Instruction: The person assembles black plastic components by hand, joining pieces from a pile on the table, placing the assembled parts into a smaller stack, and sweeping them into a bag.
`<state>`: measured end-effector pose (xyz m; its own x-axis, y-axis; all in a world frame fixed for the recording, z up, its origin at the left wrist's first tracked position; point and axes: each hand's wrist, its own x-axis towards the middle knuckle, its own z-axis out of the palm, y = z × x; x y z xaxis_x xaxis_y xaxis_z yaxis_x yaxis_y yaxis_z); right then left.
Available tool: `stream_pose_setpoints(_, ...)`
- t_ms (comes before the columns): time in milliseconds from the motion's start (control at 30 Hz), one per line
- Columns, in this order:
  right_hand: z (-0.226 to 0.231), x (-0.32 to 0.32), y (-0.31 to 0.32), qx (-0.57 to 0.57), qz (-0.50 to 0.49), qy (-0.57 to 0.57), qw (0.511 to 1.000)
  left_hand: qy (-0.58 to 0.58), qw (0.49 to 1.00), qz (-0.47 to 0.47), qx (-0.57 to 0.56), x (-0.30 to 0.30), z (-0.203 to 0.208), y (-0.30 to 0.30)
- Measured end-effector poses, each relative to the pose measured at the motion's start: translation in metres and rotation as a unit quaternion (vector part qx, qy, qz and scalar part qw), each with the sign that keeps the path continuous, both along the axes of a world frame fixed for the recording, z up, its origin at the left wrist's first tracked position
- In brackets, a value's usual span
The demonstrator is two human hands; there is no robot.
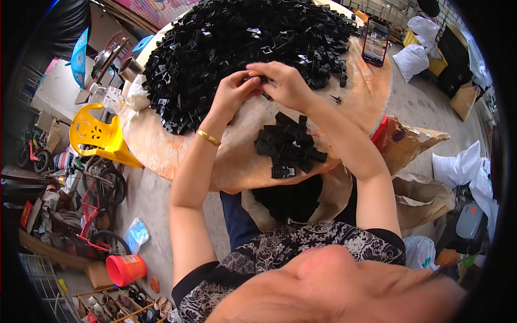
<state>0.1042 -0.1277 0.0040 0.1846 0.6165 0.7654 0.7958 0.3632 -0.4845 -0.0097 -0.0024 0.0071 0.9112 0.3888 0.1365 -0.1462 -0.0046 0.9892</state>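
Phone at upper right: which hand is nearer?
Right. In the picture, the right hand is left of and below the phone; the left hand is farther left.

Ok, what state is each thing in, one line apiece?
Left hand: fingers bent, close to right hand
Right hand: fingers bent, grip partly hidden
Small dark part: between the hands, mostly hidden
Large black heap: loose, piled high
Small black heap: loose, apart from the large one
Tablecloth: spread out
Phone: standing upright
Yellow chair: upright
Brown paper bag below table edge: open
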Motion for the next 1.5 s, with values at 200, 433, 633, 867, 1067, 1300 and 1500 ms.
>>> stream_pose_setpoints(200,0.004,0.023,-0.005,-0.184,0.147,0.266,0.935,-0.003,0.996,0.013,0.086,-0.004,0.011,-0.008)
stream_pose_setpoints(433,0.018,0.046,-0.023,-0.345,0.379,0.274,0.814,0.037,0.935,-0.072,0.345,-0.020,0.019,-0.024)
stream_pose_setpoints(633,-0.006,0.032,-0.004,-0.267,0.058,0.101,0.957,-0.007,0.902,-0.252,0.351,-0.023,0.012,-0.049)
stream_pose_setpoints(867,-0.018,0.012,0.006,-0.283,-0.052,-0.105,0.952,0.055,0.739,0.238,0.628,-0.009,-0.006,0.002)
stream_pose_setpoints(1067,-0.017,0.023,0.002,-0.194,-0.053,-0.039,0.979,0.128,0.639,0.241,0.720,0.016,-0.024,0.000)
stream_pose_setpoints(1300,-0.010,0.022,0.001,-0.176,-0.060,0.091,0.978,0.122,0.671,0.194,0.705,0.013,-0.029,-0.006)
stream_pose_setpoints(1500,-0.005,0.021,0.001,-0.180,0.047,0.306,0.934,0.029,0.874,0.200,0.441,0.005,-0.010,-0.017)
